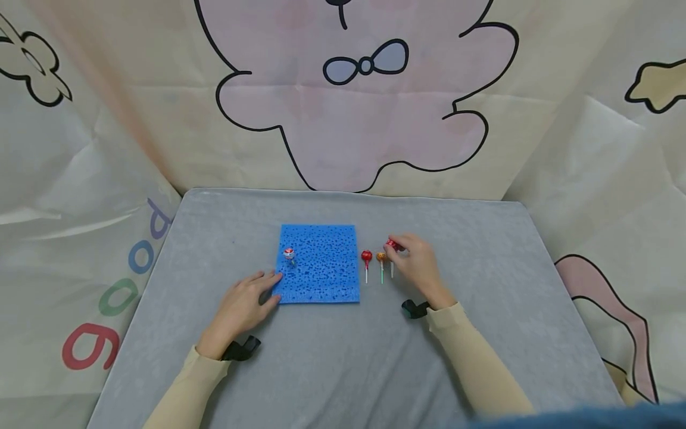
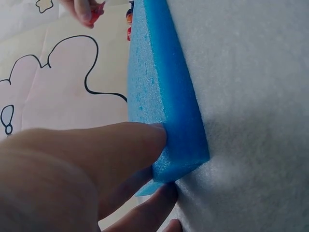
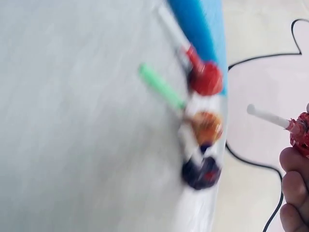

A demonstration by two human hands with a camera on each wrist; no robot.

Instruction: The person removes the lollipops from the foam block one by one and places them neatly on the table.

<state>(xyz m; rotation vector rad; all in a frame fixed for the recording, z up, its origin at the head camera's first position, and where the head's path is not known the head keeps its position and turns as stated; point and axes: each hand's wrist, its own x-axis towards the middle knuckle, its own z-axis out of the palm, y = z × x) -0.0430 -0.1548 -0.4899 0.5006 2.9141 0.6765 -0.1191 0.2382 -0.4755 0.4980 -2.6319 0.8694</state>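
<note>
My left hand point(image 1: 243, 302) holds the near left corner of a blue foam board point(image 1: 321, 271), thumb and fingers on either side of that corner. In the left wrist view the thumb point(image 2: 130, 140) lies against the board's edge. A lollipop point(image 1: 289, 254) with a red-and-white wrapper stands in the board's left part. My right hand point(image 1: 415, 262) pinches a red lollipop point(image 3: 300, 130) by its candy end, raised above the table, its white stick pointing away from the fingers. Below it lie a red lollipop point(image 3: 206, 79), an orange one point(image 3: 207, 127) with a green stick, and a dark purple one point(image 3: 200, 173).
A grey cloth point(image 1: 321, 357) covers the table. The lying lollipops form a row just right of the foam board. Printed fabric walls point(image 1: 177, 119) enclose the table at the back and both sides. Something blue and fuzzy point(image 1: 589, 415) shows at the lower right.
</note>
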